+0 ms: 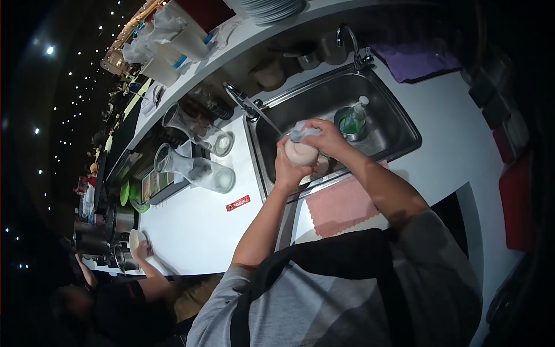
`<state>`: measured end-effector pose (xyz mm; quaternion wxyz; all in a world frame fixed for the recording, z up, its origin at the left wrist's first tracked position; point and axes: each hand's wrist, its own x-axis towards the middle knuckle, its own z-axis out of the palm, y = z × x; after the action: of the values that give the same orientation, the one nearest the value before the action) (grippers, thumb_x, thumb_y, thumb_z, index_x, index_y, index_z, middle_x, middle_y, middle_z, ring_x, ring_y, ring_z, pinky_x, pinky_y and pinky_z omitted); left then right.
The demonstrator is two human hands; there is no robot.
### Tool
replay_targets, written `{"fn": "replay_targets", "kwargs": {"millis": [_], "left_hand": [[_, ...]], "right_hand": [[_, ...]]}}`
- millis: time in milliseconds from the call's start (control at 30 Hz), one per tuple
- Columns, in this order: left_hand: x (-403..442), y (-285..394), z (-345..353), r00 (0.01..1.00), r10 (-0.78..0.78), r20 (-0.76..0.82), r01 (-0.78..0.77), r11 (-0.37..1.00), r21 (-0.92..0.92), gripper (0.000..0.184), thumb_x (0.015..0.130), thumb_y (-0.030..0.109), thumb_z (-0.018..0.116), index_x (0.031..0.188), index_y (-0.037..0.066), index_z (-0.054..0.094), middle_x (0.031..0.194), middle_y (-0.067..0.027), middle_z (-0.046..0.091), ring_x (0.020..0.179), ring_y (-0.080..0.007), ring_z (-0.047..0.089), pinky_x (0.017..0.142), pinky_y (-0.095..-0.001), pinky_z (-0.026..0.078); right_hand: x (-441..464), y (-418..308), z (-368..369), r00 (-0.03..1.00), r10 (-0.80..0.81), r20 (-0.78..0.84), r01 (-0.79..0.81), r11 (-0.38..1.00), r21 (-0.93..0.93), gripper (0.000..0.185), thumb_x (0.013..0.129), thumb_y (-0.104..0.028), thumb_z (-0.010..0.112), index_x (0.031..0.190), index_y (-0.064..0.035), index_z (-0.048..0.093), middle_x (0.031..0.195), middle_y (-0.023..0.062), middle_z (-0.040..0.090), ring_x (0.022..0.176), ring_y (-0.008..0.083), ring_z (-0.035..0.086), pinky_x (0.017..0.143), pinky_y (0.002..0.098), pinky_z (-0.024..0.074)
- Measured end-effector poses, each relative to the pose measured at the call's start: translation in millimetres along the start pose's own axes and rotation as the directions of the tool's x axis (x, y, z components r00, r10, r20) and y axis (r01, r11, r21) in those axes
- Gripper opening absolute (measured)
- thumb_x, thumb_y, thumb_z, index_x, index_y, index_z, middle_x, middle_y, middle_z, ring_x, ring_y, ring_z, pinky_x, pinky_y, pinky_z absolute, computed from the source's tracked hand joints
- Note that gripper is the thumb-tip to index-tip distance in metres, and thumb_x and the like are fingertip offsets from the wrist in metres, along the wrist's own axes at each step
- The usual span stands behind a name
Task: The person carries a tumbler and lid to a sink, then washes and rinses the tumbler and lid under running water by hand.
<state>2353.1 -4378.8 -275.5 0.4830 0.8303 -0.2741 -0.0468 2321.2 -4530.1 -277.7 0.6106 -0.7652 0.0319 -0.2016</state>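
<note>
Over the steel sink, my left hand holds a pale round cup or bowl, its fingers wrapped round the side. My right hand is closed on a light blue-white cloth pressed against the top of the cup. A thin stream of water runs from the left faucet toward the cloth and cup. Below my hands, another pale dish is partly hidden in the sink. A bottle with green liquid stands in a metal container in the sink's right part.
Two glass carafes lie left of the sink, near a red packet. A pink cloth lies at the sink's front edge, a purple cloth at the right. A co-worker holds a bowl at the lower left.
</note>
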Motion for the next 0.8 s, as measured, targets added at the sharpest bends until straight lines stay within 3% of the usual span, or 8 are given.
{"fn": "replay_targets", "kwargs": {"millis": [67,100,200,267,400,567,667,800], "left_hand": [[5.6,-16.4,1.8,0.999,0.029,-0.022,-0.030,0.996,-0.085,0.094,0.045,0.012,0.085,0.123,0.005,0.034,0.112,-0.0118,0.050,0.103,-0.0222,0.054,0.092,-0.0307,0.044],[4.7,-20.9,1.3,1.000,-0.028,-0.013,0.025,0.989,-0.146,0.093,0.045,0.013,0.085,0.123,0.005,0.034,0.113,-0.0116,0.050,0.104,-0.0223,0.053,0.092,-0.0306,0.044],[0.6,-13.5,5.5,1.000,0.013,0.009,-0.013,0.998,-0.064,0.092,0.046,0.013,0.084,0.123,0.006,0.035,0.113,-0.0104,0.050,0.106,-0.0222,0.053,0.093,-0.0312,0.042],[0.8,-14.9,10.0,0.994,0.083,0.069,-0.083,0.997,-0.013,0.091,0.047,0.014,0.083,0.123,0.006,0.035,0.113,-0.0097,0.051,0.106,-0.0221,0.053,0.094,-0.0313,0.042],[33.1,-31.5,-0.4,0.999,-0.047,0.005,0.046,0.936,-0.348,0.091,0.049,0.013,0.083,0.124,0.004,0.033,0.113,-0.0113,0.051,0.107,-0.0241,0.052,0.095,-0.0337,0.042],[78.7,-62.9,-18.2,0.987,-0.093,-0.131,0.057,0.966,-0.252,0.103,0.049,0.013,0.087,0.132,0.003,0.027,0.116,-0.0130,0.051,0.107,-0.0233,0.052,0.093,-0.0337,0.044],[102.5,-101.2,-8.7,0.983,-0.059,-0.173,0.000,0.947,-0.322,0.100,0.049,0.017,0.087,0.131,0.005,0.031,0.116,-0.0123,0.051,0.106,-0.0233,0.053,0.093,-0.0330,0.043],[106.2,-94.1,-7.8,0.972,-0.076,-0.221,0.035,0.982,-0.185,0.099,0.047,0.022,0.088,0.127,0.005,0.033,0.117,-0.0127,0.050,0.107,-0.0254,0.053,0.094,-0.0337,0.043]], "right_hand": [[-3.8,7.0,-1.9,0.982,0.166,0.086,-0.179,0.967,0.183,0.027,0.064,-0.012,0.070,0.088,-0.0029,0.065,0.113,0.0179,0.059,0.101,0.0296,0.060,0.086,0.0336,0.0467],[-15.6,6.8,8.5,0.979,-0.191,-0.076,0.189,0.981,-0.032,0.027,0.065,-0.014,0.070,0.090,-0.0049,0.065,0.110,0.0165,0.059,0.098,0.0316,0.060,0.084,0.0352,0.0474],[-12.0,3.8,18.6,0.965,-0.254,-0.065,0.232,0.942,-0.241,0.028,0.064,-0.017,0.072,0.091,-0.0076,0.066,0.111,0.0152,0.059,0.098,0.0339,0.059,0.086,0.0378,0.0473],[22.3,31.1,4.3,0.993,-0.088,-0.084,0.048,0.919,-0.391,0.027,0.067,-0.020,0.070,0.092,-0.0111,0.067,0.114,0.0133,0.057,0.101,0.0335,0.056,0.087,0.0388,0.0467],[52.3,90.0,-35.9,0.996,0.000,-0.093,-0.082,0.471,-0.878,0.022,0.074,-0.023,0.063,0.092,-0.0127,0.069,0.118,0.0092,0.053,0.113,0.0265,0.047,0.094,0.0460,0.0385],[78.2,149.9,-55.2,0.949,0.075,0.307,0.300,0.096,-0.949,0.022,0.081,-0.018,0.053,0.094,-0.0122,0.070,0.119,0.0082,0.054,0.116,0.0259,0.044,0.103,0.0469,0.0277],[88.5,171.5,-49.2,0.886,0.360,0.294,0.343,-0.081,-0.936,0.025,0.080,-0.015,0.052,0.098,-0.0127,0.069,0.111,0.0098,0.058,0.112,0.0271,0.048,0.104,0.0493,0.0272],[102.9,164.9,-50.2,0.900,0.381,0.212,0.204,0.063,-0.977,0.023,0.079,-0.010,0.052,0.096,-0.0074,0.066,0.104,0.0124,0.060,0.107,0.0299,0.052,0.098,0.0479,0.0354]]}}
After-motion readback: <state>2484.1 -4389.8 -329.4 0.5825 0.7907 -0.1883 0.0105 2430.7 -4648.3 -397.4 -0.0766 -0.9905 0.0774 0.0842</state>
